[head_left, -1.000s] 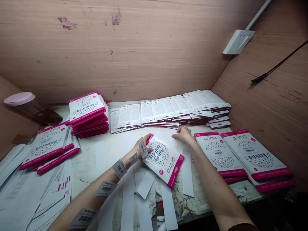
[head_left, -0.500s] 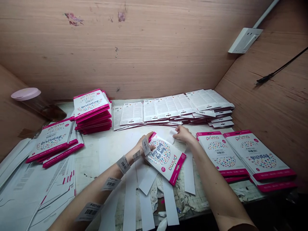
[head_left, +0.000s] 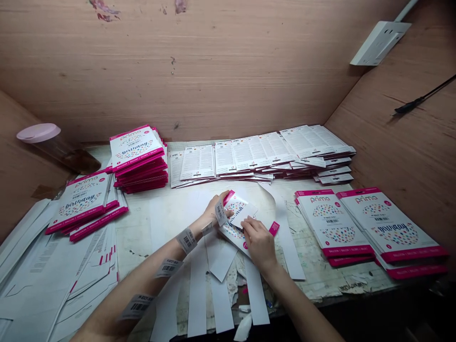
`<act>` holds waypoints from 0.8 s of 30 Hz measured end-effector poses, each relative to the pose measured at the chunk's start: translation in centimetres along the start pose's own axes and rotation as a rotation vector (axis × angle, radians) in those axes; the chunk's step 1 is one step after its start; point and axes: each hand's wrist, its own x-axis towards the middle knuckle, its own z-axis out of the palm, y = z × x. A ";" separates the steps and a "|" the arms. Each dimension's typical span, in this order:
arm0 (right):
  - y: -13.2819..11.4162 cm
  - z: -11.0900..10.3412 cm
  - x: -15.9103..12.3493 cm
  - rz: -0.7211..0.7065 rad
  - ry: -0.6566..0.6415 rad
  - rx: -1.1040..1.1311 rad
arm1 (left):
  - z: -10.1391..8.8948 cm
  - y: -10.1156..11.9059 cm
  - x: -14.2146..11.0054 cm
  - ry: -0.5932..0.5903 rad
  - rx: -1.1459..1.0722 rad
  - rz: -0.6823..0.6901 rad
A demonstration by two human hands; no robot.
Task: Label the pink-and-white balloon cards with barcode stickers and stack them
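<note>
My left hand (head_left: pixel 218 210) grips the pink-edged top corner of a Prima birthday balloon card (head_left: pixel 231 230), with a barcode label (head_left: pixel 221 213) stuck near its fingers. My right hand (head_left: pixel 259 244) presses over the card, its fingers on a white paper slip (head_left: pixel 245 210) that lies across the card and hides most of the printed lettering. Further barcode labels (head_left: pixel 186 240) cling to my left forearm. A long white paper strip (head_left: pixel 285 228) runs beside the card on the right, and several others (head_left: pixel 221 304) lie below my hands.
Stacks of Prima cards (head_left: pixel 137 152) stand at the left and right (head_left: pixel 388 223), with printed leaflets (head_left: pixel 263 154) in overlapping rows at the back. Flat white cardboard (head_left: pixel 60 280) lies at the lower left. A pink-lidded jar (head_left: pixel 37 133) stands at the far left.
My right hand has moved down and left from the card's upper edge onto it. The white slip now lies across the card, and the card has turned and shifted slightly.
</note>
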 end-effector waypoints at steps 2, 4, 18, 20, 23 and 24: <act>0.4 0.7 -0.9 -0.024 0.011 -0.011 | -0.1 0.9 -0.4 0.036 0.040 -0.026; 0.8 0.9 -1.2 -0.039 0.014 -0.009 | -0.2 1.9 -0.5 0.032 0.085 0.025; -6.9 -0.4 -5.0 -0.181 -0.155 -0.110 | 1.4 0.5 1.0 -0.308 0.218 0.517; -6.8 -0.5 -4.4 -0.167 -0.139 -0.082 | 1.3 0.7 1.0 -0.304 0.223 0.518; -4.5 -1.4 -2.0 -0.035 -0.109 0.048 | 0.9 1.3 0.9 -0.301 0.247 0.491; -3.4 -1.7 -1.0 0.038 -0.103 0.106 | 0.7 1.4 0.9 -0.315 0.274 0.483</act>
